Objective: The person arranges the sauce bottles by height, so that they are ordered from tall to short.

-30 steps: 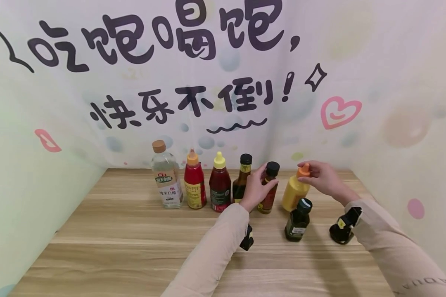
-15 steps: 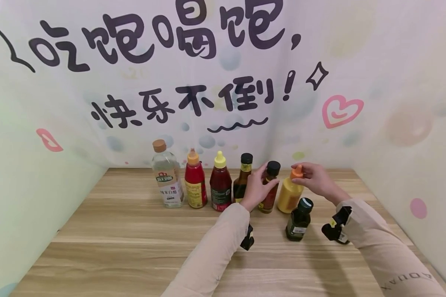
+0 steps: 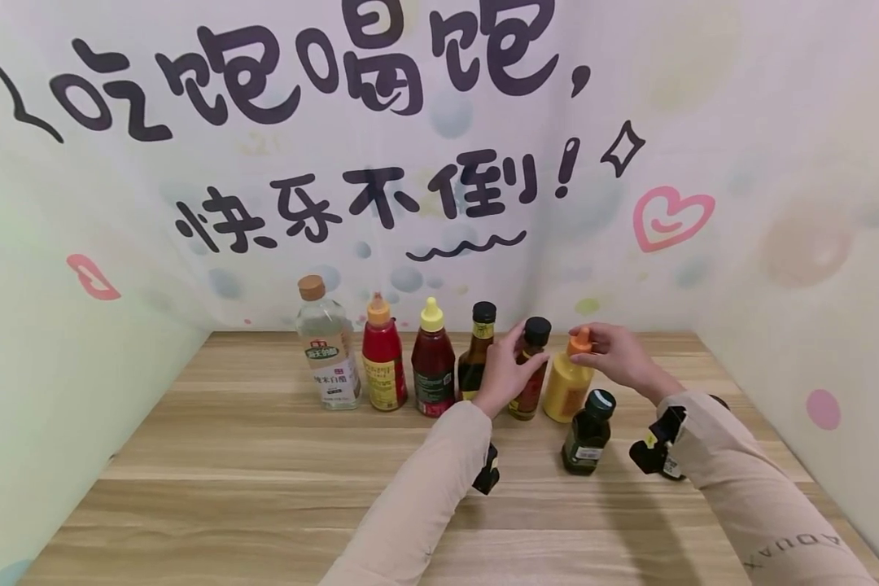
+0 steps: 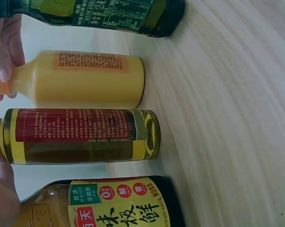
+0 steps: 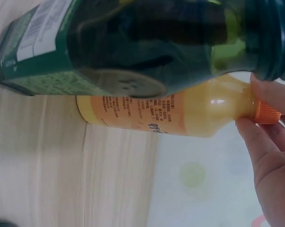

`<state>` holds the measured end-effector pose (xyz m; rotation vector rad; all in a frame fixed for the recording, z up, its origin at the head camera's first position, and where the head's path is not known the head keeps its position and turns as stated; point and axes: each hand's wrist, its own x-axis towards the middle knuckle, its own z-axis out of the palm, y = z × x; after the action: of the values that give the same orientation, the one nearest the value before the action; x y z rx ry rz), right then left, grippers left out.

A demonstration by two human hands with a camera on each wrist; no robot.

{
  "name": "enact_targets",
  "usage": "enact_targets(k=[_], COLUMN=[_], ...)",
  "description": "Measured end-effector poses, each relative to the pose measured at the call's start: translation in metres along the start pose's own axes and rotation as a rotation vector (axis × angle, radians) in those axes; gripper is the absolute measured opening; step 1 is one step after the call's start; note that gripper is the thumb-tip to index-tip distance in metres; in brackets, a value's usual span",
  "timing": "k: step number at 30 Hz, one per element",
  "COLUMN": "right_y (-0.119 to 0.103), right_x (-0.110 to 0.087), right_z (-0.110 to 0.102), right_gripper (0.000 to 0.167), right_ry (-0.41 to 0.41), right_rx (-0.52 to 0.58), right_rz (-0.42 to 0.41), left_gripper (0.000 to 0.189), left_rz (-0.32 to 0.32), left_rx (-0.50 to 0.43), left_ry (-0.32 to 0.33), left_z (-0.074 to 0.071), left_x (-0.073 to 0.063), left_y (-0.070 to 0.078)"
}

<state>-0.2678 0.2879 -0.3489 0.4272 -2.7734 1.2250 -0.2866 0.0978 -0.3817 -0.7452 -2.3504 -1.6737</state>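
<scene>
My left hand (image 3: 507, 376) holds the neck of a slim glass bottle with a black cap and red label (image 3: 531, 389), upright on the table. With thumb and fingers, my right hand (image 3: 621, 358) pinches the orange cap of a yellow squeeze bottle (image 3: 567, 391). That bottle stands just right of the red-label one; in the left wrist view a narrow gap parts them. A soy sauce bottle (image 4: 119, 203) is on the left hand's other side, partly hidden by that hand in the head view. In front of the yellow bottle stands a dark green bottle (image 3: 586, 443).
Further left in the row are a dark red squeeze bottle with yellow cap (image 3: 434, 370), a red one with orange cap (image 3: 384, 366) and a clear white vinegar bottle (image 3: 330, 358). A dark object (image 3: 672, 468) is mostly hidden behind the right wrist. A printed cloth (image 3: 322, 268) hangs behind the table (image 3: 249, 472).
My right hand has moved left with the yellow squeeze bottle, bringing it from a gap away to beside the red-label bottle. My left hand has stayed in place.
</scene>
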Motion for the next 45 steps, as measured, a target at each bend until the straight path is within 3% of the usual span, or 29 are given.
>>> enact_targets(k=[10,21,31,37,45], right_y=[0.003,0.006,-0.002,-0.008,-0.011], right_x=[0.000,-0.006,-0.008,-0.012,-0.025], right_z=[0.003,0.001,-0.006,-0.016,-0.034], right_gripper=[0.038,0.039,0.048,0.056,0.056], right_ry=[0.002,-0.017,-0.111,-0.126,-0.092], right_rx=[0.013,0.071,-0.001,-0.017,-0.010], right_rz=[-0.009,0.020,-0.012,0.011,0.057], left_gripper=[0.058,0.056,0.054,0.059,0.071], left_rz=[-0.040,-0.038,-0.055,-0.053,-0.044], left_rx=[0.033,0.108,0.146,0.117,0.100], left_ry=[-0.014,-0.033,-0.027,-0.045,0.032], left_z=[-0.002,-0.001,0.001,0.000,0.006], left_x=[-0.001,-0.001,0.000,0.000,-0.014], left_y=[0.003,0.009,0.015,0.015,0.005])
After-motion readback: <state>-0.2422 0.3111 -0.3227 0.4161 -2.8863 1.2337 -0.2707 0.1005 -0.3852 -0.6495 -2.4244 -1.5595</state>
